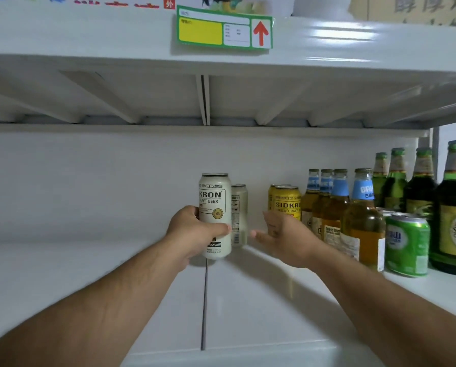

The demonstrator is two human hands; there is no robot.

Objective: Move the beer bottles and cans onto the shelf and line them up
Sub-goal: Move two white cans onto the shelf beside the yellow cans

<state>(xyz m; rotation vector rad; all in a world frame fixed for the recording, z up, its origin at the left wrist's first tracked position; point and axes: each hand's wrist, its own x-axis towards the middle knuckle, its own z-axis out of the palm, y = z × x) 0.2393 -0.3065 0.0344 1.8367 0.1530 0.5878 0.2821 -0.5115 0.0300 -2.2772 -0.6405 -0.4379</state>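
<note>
My left hand [192, 234] grips a tall white craft beer can [215, 202], held upright just above the white shelf [248, 300]. A second white can [239, 215] stands behind it, deeper on the shelf. My right hand [282, 234] hovers open with straight fingers just right of that can, holding nothing. Further right stand yellow cans [285, 200], several amber bottles with blue neck labels [362, 221], a green can [407, 245] and several dark green bottles [454, 207].
The left half of the shelf holds nothing but its white back wall [89, 181]. An upper shelf [142, 38] hangs close overhead, with a green and yellow price tag [224, 29] on its front edge. A seam [204, 313] splits the shelf board.
</note>
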